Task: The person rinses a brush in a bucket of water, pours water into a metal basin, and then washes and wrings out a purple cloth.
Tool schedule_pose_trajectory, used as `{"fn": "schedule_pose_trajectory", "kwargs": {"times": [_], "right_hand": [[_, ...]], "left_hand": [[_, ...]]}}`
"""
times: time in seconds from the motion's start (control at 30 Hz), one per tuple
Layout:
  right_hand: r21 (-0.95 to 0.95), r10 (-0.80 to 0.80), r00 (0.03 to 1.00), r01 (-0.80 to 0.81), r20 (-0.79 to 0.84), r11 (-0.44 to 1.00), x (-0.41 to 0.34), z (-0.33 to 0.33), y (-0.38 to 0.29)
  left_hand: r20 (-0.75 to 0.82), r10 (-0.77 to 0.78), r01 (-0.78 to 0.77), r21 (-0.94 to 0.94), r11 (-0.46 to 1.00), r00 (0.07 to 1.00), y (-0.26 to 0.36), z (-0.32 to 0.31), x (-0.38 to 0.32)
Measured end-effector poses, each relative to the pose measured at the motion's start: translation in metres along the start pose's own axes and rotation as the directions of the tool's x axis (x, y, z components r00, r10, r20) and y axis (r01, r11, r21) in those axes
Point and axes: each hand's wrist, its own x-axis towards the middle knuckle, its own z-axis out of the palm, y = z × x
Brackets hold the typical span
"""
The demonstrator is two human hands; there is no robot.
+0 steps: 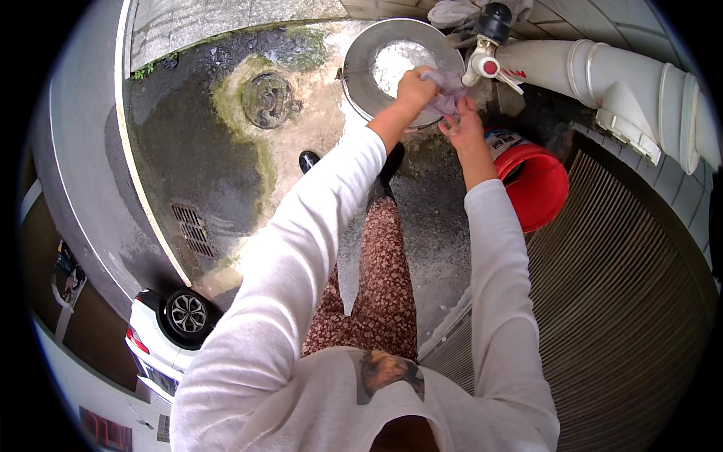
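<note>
My left hand is closed around a wet, pale purple cloth over a round metal bucket. My right hand is at the cloth's lower end, fingertips against it and some fingers spread; whether it grips the cloth is unclear. Both hands are above the near right part of the bucket's rim. Inside the bucket lies a bright white patch, either foam or glare. A white tap with a red centre juts out beside the bucket, just right of the cloth.
A red plastic bucket lies tilted by my right forearm. Behind it run a thick white pipe and a ribbed metal panel. A round cover and a drain grate are set in the wet ground. A white car stands left.
</note>
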Motion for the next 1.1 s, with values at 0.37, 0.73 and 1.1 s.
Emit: {"fn": "schedule_pose_trajectory", "kwargs": {"times": [0.37, 0.73, 1.1], "right_hand": [[0.384, -0.142, 0.645, -0.252, 0.751, 0.888, 0.023, -0.019, -0.006], [0.325, -0.097, 0.597, -0.288, 0.796, 0.901, 0.029, 0.007, -0.004], [-0.085, -0.493, 0.867, 0.498, 0.076, 0.863, -0.005, 0.002, -0.004]], "left_hand": [[0.213, 0.699, -0.675, 0.55, 0.492, 0.683, 0.027, 0.054, -0.087], [0.006, 0.672, -0.49, 0.689, 0.534, 0.741, 0.017, 0.028, -0.027], [0.092, 0.594, -0.561, 0.472, 0.681, 0.799, -0.043, -0.025, -0.007]]}}
